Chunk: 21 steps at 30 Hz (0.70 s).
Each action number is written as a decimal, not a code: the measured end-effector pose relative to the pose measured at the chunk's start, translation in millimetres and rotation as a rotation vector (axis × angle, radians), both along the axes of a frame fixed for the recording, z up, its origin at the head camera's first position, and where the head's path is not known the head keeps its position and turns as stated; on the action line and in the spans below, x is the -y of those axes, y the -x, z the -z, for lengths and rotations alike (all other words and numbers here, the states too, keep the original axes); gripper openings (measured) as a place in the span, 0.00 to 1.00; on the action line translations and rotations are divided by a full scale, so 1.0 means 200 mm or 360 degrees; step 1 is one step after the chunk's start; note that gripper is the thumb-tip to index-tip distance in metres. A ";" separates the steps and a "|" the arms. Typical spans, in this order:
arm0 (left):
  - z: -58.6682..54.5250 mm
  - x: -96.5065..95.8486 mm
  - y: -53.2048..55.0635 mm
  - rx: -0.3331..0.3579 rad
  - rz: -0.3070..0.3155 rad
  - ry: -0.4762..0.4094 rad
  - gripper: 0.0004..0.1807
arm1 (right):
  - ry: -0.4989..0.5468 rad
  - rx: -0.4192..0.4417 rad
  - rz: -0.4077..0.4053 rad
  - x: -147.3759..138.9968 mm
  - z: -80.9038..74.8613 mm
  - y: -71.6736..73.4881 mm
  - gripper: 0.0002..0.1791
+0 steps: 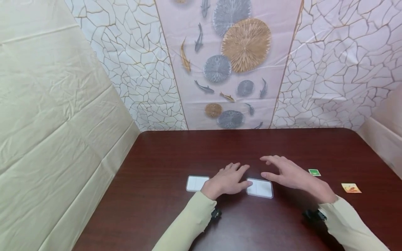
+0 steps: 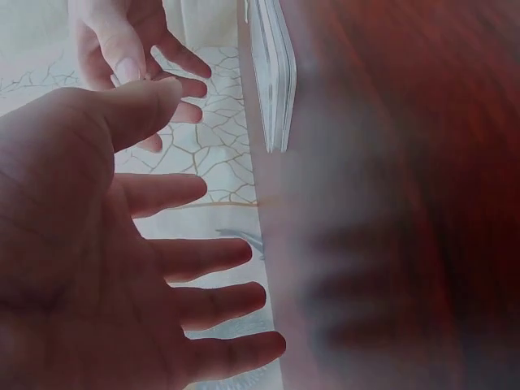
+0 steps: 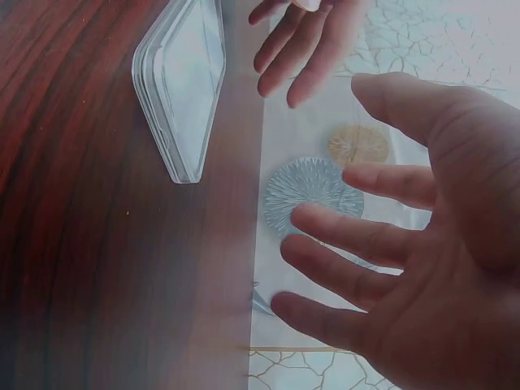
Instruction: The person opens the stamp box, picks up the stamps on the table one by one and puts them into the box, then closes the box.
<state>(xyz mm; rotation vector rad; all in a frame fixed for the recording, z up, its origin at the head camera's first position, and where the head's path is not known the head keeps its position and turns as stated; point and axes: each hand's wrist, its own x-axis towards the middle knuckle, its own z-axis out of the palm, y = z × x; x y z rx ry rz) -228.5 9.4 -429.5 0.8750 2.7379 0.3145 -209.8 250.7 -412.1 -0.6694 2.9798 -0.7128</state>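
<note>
Two flat white rectangular pieces with clear rims lie on the dark table. My left hand point(image 1: 226, 181) hovers between them, its fingers spread and holding nothing. Its wrist side hides a corner of the left piece point(image 1: 196, 183), and the thumb tip overlaps the edge of the right piece point(image 1: 260, 188). To the right of that piece hangs my right hand point(image 1: 287, 173), fingers extended and holding nothing. In the right wrist view, the clear-rimmed piece point(image 3: 183, 89) looks like a thin transparent case, apart from the right fingers point(image 3: 349, 231).
A small green square card point(image 1: 314, 172) lies right of the right hand. Farther right is a yellow and orange card point(image 1: 351, 188). The brown table point(image 1: 150, 216) ends at a patterned cloth backdrop point(image 1: 216, 94), with a cream cloth point(image 1: 62, 139) along the left.
</note>
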 end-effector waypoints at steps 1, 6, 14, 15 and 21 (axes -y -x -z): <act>0.00 0.00 -0.01 0.0007 0.0004 0.0009 0.36 | -0.0003 0.0008 -0.0002 0.00 0.00 0.00 0.34; 0.00 -0.01 -0.03 0.0013 0.0006 0.0055 0.36 | -0.0024 0.0053 -0.0025 0.01 0.00 -0.01 0.32; 0.00 -0.03 -0.05 -0.0022 0.0028 0.0127 0.36 | -0.0049 0.0145 -0.0080 0.02 0.01 -0.01 0.30; 0.01 -0.04 -0.05 -0.0020 0.0036 0.0134 0.36 | -0.0056 0.0164 -0.0091 0.02 0.01 -0.01 0.30; 0.03 -0.04 -0.06 -0.0015 0.0016 0.0146 0.36 | -0.0087 0.0219 -0.0146 0.04 0.03 -0.02 0.29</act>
